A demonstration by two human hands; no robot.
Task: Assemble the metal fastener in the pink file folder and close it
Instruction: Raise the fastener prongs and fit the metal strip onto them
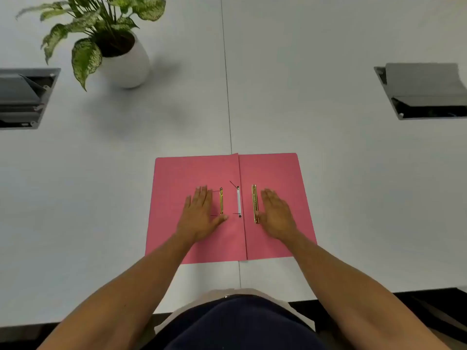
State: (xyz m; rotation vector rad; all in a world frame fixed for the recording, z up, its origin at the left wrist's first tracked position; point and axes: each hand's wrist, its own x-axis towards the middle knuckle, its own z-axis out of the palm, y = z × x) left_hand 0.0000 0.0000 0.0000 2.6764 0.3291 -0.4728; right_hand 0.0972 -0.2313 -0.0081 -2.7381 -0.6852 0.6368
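A pink file folder (192, 173) with gold metal fastener bars (255, 203) on a white table (328, 72); green-and-cream speckled plant (86, 29), white pot (129, 64).

Soft, even overhead light is filling the scene; the plant (101, 34) is casting a faint blurred shadow on the worktop (328, 122). Edges are bowing, details looking slightly soft.

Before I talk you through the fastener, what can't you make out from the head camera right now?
- Slots in the right gold bar: too small, head view.
- White strip at the fold: its prongs are thin dark lines, shape unclear.
- Folder surface beneath the left hand and right hand: covered by flat palms.
- Left gold bar: detail too fine.
- Table hatch: cut by the frame's edge.
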